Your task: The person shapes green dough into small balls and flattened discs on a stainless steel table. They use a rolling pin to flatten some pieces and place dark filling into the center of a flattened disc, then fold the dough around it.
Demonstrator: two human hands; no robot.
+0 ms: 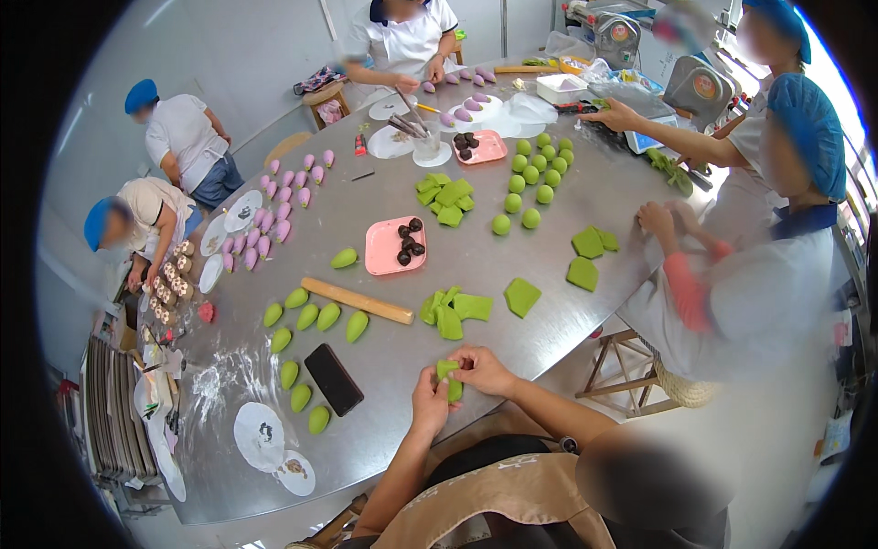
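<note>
Both my hands hold one piece of green dough (pixel 447 369) just over the near table edge. My left hand (pixel 429 403) is closed round its left and lower side. The fingers of my right hand (pixel 485 371) pinch it from the right. Whether anything is wrapped inside cannot be seen. Just beyond my hands lies a pile of flat green dough sheets (pixel 450 316), with a single square green sheet (pixel 522 297) to its right. A wooden rolling pin (pixel 357 300) rests left of the pile. Farther off, a pink tray (pixel 382 247) holds several dark filling balls (pixel 406 258).
Shaped green dough pieces (pixel 329 317) and a black phone (pixel 334 380) lie to my left. Purple-white pieces (pixel 259 240), green balls (pixel 531 174) and a second pink tray (pixel 489 146) stand farther away. A co-worker (pixel 759 274) sits at the right; other people work around the steel table (pixel 494 256).
</note>
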